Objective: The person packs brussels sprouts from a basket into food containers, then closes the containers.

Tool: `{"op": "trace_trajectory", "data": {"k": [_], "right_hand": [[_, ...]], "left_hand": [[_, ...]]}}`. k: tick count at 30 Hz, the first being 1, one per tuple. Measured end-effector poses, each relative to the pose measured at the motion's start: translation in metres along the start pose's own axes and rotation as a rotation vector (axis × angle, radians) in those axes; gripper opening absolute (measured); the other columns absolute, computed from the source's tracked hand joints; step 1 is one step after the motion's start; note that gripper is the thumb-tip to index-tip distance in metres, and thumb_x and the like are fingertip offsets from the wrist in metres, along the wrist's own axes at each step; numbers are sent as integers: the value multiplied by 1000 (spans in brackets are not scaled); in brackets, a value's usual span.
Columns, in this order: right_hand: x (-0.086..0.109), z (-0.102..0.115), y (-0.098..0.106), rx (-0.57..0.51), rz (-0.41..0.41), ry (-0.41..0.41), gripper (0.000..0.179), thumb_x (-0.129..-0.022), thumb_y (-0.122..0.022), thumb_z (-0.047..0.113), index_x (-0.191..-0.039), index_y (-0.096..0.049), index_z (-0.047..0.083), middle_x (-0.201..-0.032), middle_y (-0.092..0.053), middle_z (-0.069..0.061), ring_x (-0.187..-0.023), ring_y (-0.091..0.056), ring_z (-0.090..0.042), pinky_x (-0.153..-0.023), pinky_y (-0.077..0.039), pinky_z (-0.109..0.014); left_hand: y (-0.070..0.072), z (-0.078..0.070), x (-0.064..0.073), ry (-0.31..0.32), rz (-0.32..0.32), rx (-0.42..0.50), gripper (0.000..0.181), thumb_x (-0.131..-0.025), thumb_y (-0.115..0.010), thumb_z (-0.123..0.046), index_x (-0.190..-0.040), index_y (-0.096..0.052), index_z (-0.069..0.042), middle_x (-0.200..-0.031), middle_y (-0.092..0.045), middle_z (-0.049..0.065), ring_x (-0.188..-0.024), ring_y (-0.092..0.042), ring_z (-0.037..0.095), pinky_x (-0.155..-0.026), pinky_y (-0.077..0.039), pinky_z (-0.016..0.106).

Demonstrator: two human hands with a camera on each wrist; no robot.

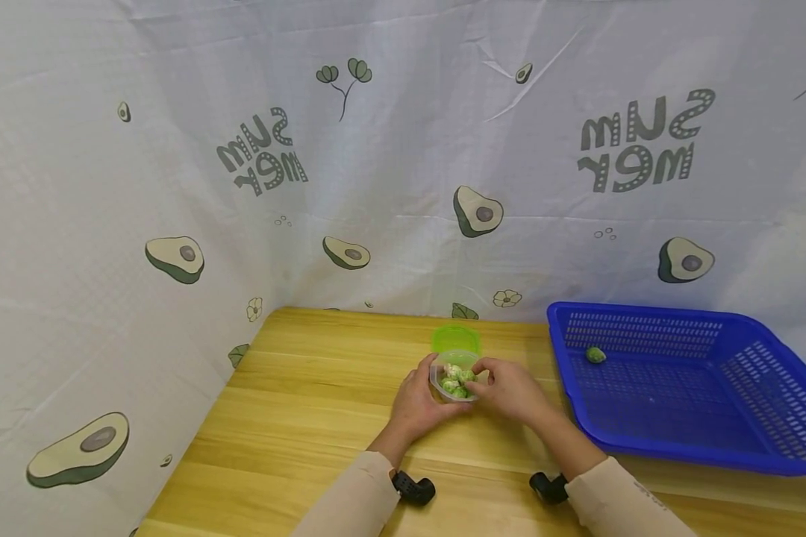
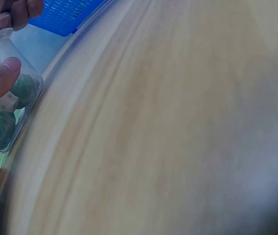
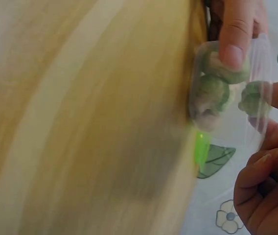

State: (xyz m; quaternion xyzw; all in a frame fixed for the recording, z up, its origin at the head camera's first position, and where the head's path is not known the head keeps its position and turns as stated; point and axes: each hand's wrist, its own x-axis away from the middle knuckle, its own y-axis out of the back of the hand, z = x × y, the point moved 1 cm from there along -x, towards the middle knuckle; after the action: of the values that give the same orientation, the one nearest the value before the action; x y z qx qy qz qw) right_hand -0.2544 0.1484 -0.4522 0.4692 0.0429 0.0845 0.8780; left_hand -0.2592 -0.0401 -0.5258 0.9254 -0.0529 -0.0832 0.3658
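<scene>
Clear tub (image 3: 228, 122) upright, mouth up, left hand (image 1: 418, 403) curled round it, right hand (image 1: 513, 391) pinching green sprout (image 3: 253, 100)

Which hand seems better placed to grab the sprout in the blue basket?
Probably the right hand: it is nearer the basket, though pinching another sprout; the left hand holds the tub.
</scene>
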Motion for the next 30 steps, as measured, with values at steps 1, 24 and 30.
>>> {"op": "trace_trajectory", "data": {"k": [1,24,30], "right_hand": [[0,-1,-1,0,-3,-8,29,-92,-76,32,-111,-72,11,-68,-53,0,-57,-46,-15,-53,-37,-29],[-2,-5,-11,-63,-62,-63,28,-92,-76,29,-112,-72,11,-68,-51,-2,-57,-45,-17,-52,-37,-30],[0,-3,-8,-68,-47,-45,29,-93,-75,29,-116,-71,11,-71,-51,-3,-58,-45,-16,-52,-37,-31]], "left_hand": [[0,0,0,0,1,-1,109,-71,-84,-67,-158,-34,-23,-140,-60,10,-127,-58,27,-102,-51,48],[-1,0,0,4,5,4,109,-71,-84,-67,-158,-34,-23,-139,-60,10,-126,-59,28,-101,-51,48],[0,0,0,3,6,11,109,-72,-84,-65,-158,-34,-23,-141,-59,10,-128,-58,29,-103,-50,49]]}}
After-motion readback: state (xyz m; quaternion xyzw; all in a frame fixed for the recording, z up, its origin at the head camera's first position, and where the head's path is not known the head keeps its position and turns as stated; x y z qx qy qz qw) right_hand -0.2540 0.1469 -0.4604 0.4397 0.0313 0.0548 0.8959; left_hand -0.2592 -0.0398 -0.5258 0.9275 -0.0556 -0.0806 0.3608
